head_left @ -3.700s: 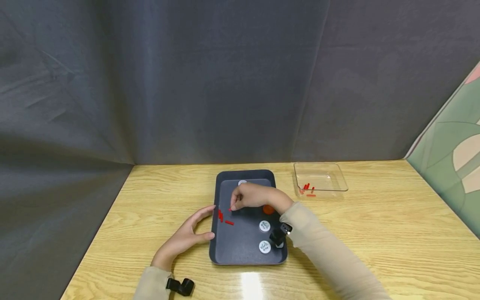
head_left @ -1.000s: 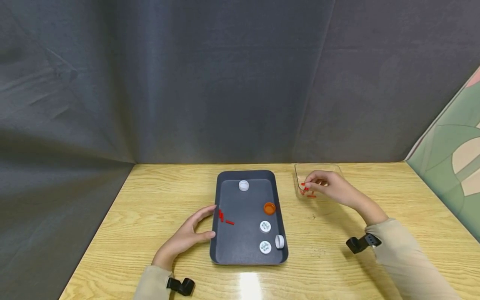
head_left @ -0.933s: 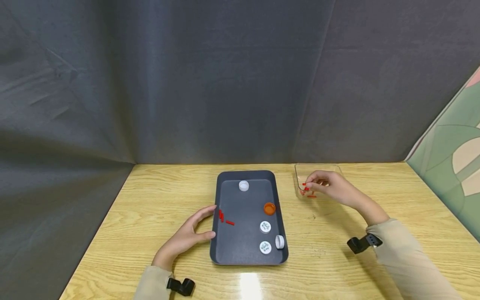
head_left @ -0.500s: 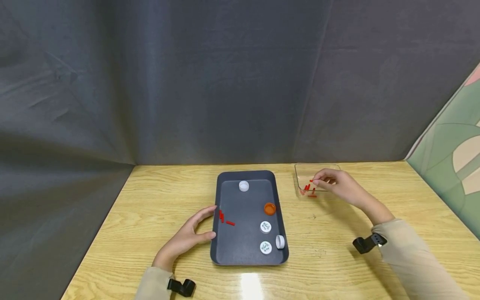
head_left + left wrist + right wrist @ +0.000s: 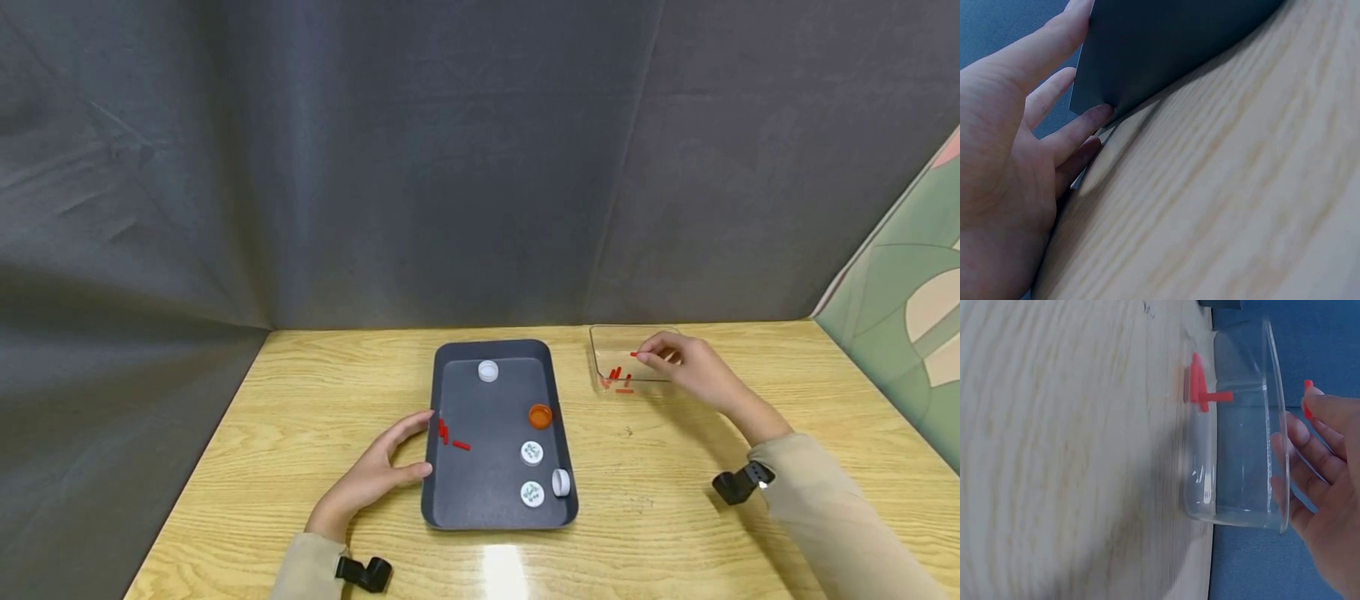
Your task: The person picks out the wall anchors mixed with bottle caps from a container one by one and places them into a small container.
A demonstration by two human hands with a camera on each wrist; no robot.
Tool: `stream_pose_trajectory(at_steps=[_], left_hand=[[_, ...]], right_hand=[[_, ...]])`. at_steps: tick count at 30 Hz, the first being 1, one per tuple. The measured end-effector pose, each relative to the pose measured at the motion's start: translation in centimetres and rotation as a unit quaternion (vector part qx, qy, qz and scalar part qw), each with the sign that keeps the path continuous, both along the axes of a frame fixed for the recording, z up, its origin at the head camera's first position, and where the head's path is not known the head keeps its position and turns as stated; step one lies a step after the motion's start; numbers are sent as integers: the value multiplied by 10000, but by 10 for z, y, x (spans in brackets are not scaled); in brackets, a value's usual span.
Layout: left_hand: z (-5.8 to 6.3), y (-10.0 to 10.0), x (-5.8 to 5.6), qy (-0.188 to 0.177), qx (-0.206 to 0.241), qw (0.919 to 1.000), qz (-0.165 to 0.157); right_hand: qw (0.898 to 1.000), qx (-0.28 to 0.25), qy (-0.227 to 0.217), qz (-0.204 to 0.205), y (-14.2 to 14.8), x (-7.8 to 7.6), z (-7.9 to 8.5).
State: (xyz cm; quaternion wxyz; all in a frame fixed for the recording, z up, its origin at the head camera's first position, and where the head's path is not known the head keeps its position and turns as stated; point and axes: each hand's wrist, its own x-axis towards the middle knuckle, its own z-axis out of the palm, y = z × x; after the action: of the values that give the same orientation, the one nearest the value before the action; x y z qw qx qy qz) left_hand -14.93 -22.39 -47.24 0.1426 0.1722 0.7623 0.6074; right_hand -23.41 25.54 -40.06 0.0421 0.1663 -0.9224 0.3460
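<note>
Head: right hand (image 5: 686,367) pinches a red stick (image 5: 634,355) over the clear box (image 5: 600,364); left hand (image 5: 375,477), fingers relaxed, rests against dark tray (image 5: 431,467), left of box. Caps (image 5: 532,452) and three sticks (image 5: 448,435) in tray

Right wrist: stick at fingertips above box rim

Left wrist: fingers touch tray edge

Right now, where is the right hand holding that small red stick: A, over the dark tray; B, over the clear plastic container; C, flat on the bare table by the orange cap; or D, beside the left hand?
B: the right hand pinches a small red stick at its fingertips over the clear plastic container, well to the right of the dark tray.
</note>
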Motion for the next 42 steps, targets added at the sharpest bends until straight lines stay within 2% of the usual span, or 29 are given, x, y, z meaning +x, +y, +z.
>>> stream_pose_trajectory(at_steps=[8,29,37,42], left_hand=[[0,1,0,-64,15,10000,39],[0,1,-2,18,25,10000,-32],[1,1,-2,-18,12,10000,-12],[1,1,-2,15,33,10000,-37]], right_hand=[[9997,95,181,-151,4,-10,-5],[9992,339,-51,-216,3,-31,-14],[9983,490,252,-193,2,-39,-20],[9980,550,246,-196,1,-40,-22]])
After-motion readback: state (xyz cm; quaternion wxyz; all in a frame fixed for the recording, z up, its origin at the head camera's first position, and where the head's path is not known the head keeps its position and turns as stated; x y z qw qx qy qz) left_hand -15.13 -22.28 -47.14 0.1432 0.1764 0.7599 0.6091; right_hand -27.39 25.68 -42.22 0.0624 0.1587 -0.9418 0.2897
